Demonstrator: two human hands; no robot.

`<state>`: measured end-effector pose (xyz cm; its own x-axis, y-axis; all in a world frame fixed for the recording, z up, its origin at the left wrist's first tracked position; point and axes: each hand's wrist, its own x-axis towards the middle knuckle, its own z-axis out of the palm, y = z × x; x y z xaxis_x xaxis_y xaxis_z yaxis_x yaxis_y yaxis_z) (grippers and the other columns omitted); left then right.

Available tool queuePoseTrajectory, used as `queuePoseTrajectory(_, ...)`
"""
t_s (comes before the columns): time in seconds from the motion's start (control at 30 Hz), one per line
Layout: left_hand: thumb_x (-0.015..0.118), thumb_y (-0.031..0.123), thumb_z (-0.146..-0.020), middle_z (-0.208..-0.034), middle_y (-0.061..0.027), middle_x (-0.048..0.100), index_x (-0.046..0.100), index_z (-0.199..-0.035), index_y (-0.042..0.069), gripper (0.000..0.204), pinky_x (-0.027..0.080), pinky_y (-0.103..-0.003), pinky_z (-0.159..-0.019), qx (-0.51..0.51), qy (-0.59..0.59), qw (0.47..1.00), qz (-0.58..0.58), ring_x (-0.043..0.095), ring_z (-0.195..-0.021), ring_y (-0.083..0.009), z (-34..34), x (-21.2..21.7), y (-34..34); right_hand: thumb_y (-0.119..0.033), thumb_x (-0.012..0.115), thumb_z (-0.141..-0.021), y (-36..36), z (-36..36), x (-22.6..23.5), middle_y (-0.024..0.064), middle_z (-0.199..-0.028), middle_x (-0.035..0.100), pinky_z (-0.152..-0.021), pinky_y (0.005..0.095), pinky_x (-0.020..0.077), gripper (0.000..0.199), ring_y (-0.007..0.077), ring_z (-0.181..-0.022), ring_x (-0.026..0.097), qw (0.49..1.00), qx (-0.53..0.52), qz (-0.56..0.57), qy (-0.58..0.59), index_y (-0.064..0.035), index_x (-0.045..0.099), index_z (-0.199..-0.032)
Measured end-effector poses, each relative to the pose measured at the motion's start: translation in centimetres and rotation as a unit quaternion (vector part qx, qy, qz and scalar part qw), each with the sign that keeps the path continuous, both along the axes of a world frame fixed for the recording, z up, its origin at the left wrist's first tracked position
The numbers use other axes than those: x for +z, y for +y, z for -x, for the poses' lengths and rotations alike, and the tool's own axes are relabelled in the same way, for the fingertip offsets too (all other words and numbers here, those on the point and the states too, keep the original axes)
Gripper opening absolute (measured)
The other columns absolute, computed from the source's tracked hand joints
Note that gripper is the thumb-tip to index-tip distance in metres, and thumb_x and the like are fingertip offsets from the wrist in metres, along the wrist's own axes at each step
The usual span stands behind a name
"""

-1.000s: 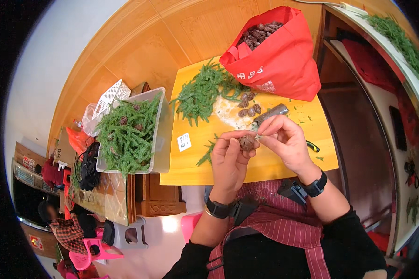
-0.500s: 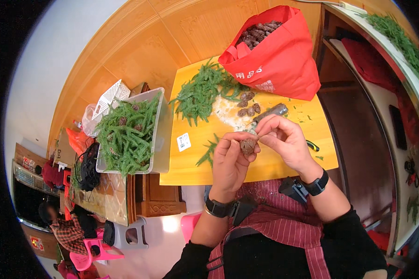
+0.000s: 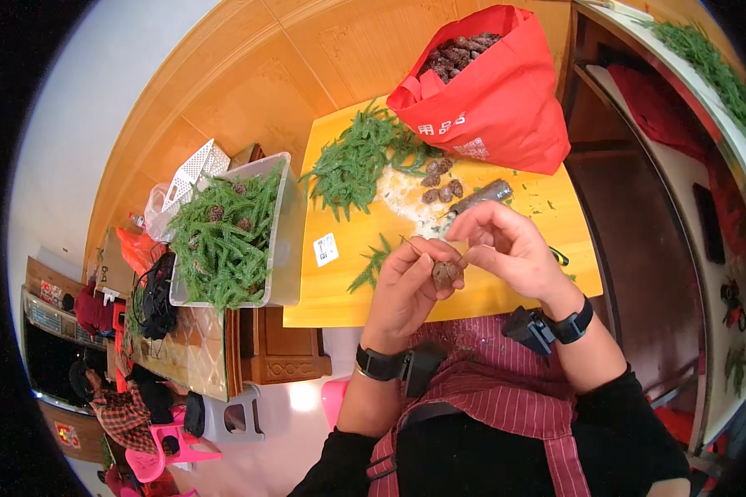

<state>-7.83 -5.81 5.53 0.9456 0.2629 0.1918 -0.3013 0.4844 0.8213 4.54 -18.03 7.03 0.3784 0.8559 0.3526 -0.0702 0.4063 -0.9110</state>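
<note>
Clamping a brown pine cone (image 3: 446, 274) in the left hand (image 3: 404, 288), above the yellow table (image 3: 340, 290) toward its near edge — just left of and below the right hand (image 3: 512, 250), with that grip impossible to tell.

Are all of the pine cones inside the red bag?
No, the left hand holds one pine cone, and several loose cones lie on the yellow table beside the red bag.

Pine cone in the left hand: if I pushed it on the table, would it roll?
The pine cone might roll but wobble, since it looks rounded yet bumpy. Those bumps probably keep it from being slippery. It's likely light, being small beside the left hand.
</note>
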Motion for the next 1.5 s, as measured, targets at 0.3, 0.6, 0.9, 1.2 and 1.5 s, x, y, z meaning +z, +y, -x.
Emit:
queuePoseTrajectory(0.3,0.049,0.022,-0.089,-0.088,-0.0101,0.056,0.053,-0.091,0.001,0.022,0.044,-0.023,-0.058,-0.111,0.006,0.992,0.066,0.056,-0.072,-0.0155,0.2,-0.2,0.1,0.003,0.057,-0.063,0.4,-0.8,-1.0,0.0086,-0.121,0.044,-0.088,0.0294,0.0388,0.061,0.0153,-0.099,0.049,0.987,0.112,0.038,-0.106,0.0023,0.043,-0.123)
queuePoseTrajectory(0.6,0.055,0.036,-0.083,-0.077,-0.0061,0.051,0.053,-0.086,0.003,0.034,0.042,-0.021,-0.052,-0.073,0.104,0.991,0.044,0.051,-0.063,-0.0131,0.2,0.2,-0.8,-0.006,0.063,-0.066,0.4,-0.4,-0.9,0.0126,-0.124,0.044,-0.088,0.0274,0.0368,0.046,0.0160,-0.101,0.049,0.982,0.181,0.042,0.019,0.0036,0.052,-0.110)
queuePoseTrajectory(0.9,0.058,0.020,-0.084,-0.086,-0.0059,0.058,0.052,-0.086,0.004,0.017,0.045,-0.023,-0.062,-0.094,0.057,0.992,0.053,0.057,-0.073,-0.0154,0.7,-0.8,0.3,-0.001,0.059,-0.078,0.3,-0.5,-1.2,0.0097,-0.107,0.054,-0.082,0.0287,0.0423,0.004,0.0145,-0.094,0.052,0.992,0.116,-0.026,0.040,-0.0008,0.058,-0.082)
queuePoseTrajectory(1.2,0.052,0.018,-0.088,-0.087,-0.0086,0.060,0.051,-0.092,0.004,0.015,0.047,-0.021,-0.057,-0.086,0.050,0.986,0.134,0.062,-0.077,-0.0190,0.7,-1.5,0.8,0.000,0.066,-0.069,0.3,-0.5,0.0,0.0084,-0.080,0.061,-0.070,0.0287,0.0465,0.009,0.0195,-0.076,0.059,0.964,-0.059,-0.073,-0.250,-0.0021,0.060,-0.075)
queuePoseTrajectory(1.5,0.050,0.012,-0.088,-0.088,-0.0073,0.061,0.054,-0.094,0.003,0.011,0.049,-0.021,-0.057,0.135,0.133,0.981,0.047,0.062,-0.074,-0.0169,0.6,-0.3,-0.4,-0.004,0.068,-0.064,0.5,-0.6,-0.4,0.0051,-0.077,0.061,-0.063,0.0294,0.0462,0.011,0.0210,-0.071,0.059,0.888,-0.179,-0.084,-0.416,-0.0068,0.060,-0.071)
